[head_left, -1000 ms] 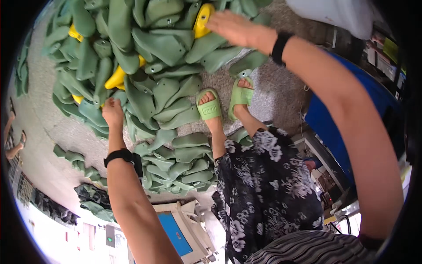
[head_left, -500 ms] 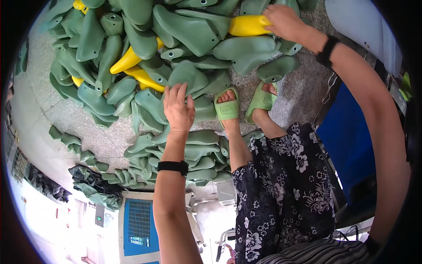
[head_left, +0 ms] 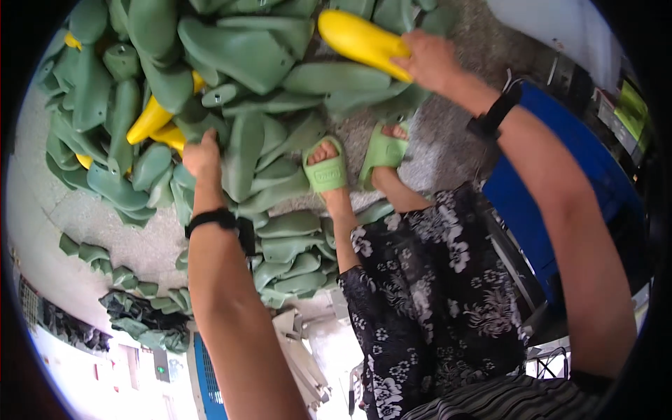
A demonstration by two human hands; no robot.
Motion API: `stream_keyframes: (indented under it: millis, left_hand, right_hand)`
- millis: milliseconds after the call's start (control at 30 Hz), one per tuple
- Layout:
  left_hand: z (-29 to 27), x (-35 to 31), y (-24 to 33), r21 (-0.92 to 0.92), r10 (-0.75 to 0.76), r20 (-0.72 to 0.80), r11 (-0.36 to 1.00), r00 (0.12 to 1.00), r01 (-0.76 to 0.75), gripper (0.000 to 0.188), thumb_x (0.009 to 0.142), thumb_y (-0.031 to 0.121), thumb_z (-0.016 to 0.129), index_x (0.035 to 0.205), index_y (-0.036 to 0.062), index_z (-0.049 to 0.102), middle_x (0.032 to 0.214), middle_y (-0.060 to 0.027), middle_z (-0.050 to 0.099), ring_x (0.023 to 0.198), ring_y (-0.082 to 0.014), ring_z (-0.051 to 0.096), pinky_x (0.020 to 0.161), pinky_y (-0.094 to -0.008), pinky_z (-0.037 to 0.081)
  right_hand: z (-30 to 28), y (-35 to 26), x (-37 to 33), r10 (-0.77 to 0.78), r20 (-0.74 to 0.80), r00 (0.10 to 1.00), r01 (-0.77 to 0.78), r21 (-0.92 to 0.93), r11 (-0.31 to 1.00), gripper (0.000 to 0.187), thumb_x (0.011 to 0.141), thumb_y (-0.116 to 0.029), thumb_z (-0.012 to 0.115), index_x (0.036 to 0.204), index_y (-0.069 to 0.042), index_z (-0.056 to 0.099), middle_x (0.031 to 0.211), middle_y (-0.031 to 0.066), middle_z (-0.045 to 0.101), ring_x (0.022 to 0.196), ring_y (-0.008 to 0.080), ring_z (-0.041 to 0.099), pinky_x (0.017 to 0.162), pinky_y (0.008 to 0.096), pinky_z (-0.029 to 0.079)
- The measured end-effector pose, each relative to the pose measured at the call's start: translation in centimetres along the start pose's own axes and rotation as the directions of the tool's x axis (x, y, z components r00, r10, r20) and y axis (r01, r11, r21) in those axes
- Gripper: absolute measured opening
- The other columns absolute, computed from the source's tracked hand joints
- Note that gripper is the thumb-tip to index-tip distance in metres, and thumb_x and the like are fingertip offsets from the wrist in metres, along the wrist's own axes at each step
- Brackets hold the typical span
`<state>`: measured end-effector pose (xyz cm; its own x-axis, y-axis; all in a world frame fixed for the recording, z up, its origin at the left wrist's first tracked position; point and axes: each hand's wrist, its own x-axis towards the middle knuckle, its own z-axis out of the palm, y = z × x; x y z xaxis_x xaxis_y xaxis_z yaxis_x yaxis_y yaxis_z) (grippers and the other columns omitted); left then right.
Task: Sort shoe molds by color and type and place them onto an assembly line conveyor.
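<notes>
In my right hand (head_left: 432,64) is a yellow shoe last (head_left: 360,40), held by its near end and raised above the pile. My left hand (head_left: 203,158) is in the pile, fingers closed at the near end of a second yellow shoe last (head_left: 168,135); its fingertips are partly hidden. Another yellow shoe last (head_left: 148,120) lies just beyond, partly under green ones. Around both hands are many green shoe lasts, among them a long one (head_left: 245,155) right of my left hand and a large one (head_left: 234,54) farther off.
My feet in green slippers (head_left: 326,173) stand at the right edge of the pile. A second group of green lasts (head_left: 290,248) lies nearer, left of my legs. To the right is a blue panel (head_left: 560,175). Black bags (head_left: 143,318) lie at the lower left.
My right hand has lifted the yellow last off the pile and swung it left and tilted. My left hand has closed at another yellow last. The whole view has shifted, moving the pile leftward.
</notes>
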<state>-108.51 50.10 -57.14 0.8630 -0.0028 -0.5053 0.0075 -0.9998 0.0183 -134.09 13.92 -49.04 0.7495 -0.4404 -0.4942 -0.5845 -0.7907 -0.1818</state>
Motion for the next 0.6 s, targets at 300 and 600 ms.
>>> stream_keyframes:
  millis: [300, 600]
  left_hand:
    - [-18.0, -17.0, 6.4, -0.724, 0.114, 0.506, 0.594, 0.855, 0.350, 0.027, 0.077, 0.016, 0.060, 0.085, -0.0089, 0.064, 0.089, -0.0197, 0.063, 0.066, -0.0278, 0.064, 0.044, -0.0354, 0.055]
    - [-42.9, -39.0, 18.6, -0.866, 0.605, 0.373, 0.499, 0.703, 0.030, 0.035, 0.070, 0.007, 0.068, 0.102, -0.0067, 0.059, 0.094, -0.0116, 0.064, 0.084, -0.0202, 0.059, 0.079, -0.0343, 0.047]
  right_hand:
    - [-16.2, -3.4, -12.4, 0.216, 0.209, 0.954, -0.269, 0.276, 0.923, 0.039, 0.072, -0.042, 0.065, 0.083, -0.004, 0.065, 0.080, 0.0179, 0.066, 0.077, 0.0355, 0.064, 0.072, 0.0440, 0.050]
    - [-38.8, -3.4, -35.3, 0.388, 0.106, 0.916, -0.386, 0.505, 0.772, 0.045, 0.069, -0.046, 0.064, 0.076, -0.002, 0.067, 0.074, 0.0201, 0.065, 0.071, 0.0374, 0.064, 0.069, 0.0421, 0.051]
